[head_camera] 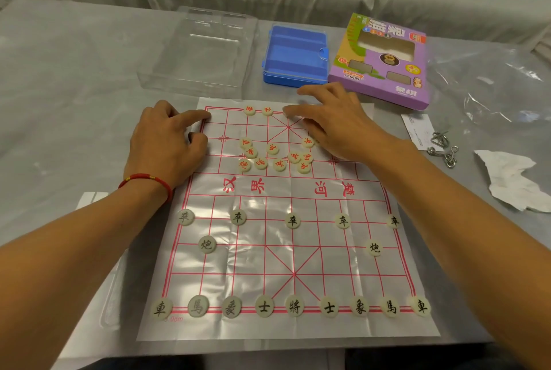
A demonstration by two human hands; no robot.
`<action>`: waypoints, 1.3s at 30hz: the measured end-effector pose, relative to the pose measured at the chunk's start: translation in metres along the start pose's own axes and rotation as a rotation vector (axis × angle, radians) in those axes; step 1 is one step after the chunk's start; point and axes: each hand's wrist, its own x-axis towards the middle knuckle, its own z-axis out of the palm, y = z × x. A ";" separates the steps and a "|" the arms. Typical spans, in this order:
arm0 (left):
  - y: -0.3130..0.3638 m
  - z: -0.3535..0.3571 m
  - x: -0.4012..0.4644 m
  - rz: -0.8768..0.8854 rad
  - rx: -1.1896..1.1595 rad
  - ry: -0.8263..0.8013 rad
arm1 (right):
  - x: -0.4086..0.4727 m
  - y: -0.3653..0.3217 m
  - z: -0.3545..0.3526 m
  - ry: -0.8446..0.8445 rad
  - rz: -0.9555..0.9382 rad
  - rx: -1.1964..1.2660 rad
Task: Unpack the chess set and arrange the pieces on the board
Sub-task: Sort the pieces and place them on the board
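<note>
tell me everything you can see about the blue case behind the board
The blue case is a shallow rectangular plastic box with rounded corners, ridged across the inside, under what looks like a clear lid with a tab on its right edge. It lies flat on the grey table, just beyond the board's far edge, between a clear plastic tray and the purple carton, which it meets or nearly meets. Neither hand touches it.

Glossy red-lined paper board (298,250) lies flat, black-lettered cream discs (293,306) all lined up near side, red-lettered cream discs (272,158) mostly heaped mid far half.
</note>
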 end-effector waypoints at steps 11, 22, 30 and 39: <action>0.001 -0.001 0.000 0.000 -0.004 -0.001 | -0.013 0.018 -0.013 0.109 0.062 0.082; 0.000 0.001 0.000 -0.003 0.007 -0.003 | -0.016 0.020 -0.009 0.095 0.051 0.072; -0.002 0.002 0.001 -0.004 0.000 -0.001 | -0.018 0.019 -0.016 0.132 0.033 0.074; 0.001 0.000 0.000 -0.010 -0.002 -0.007 | -0.040 0.010 -0.026 -0.070 0.049 0.125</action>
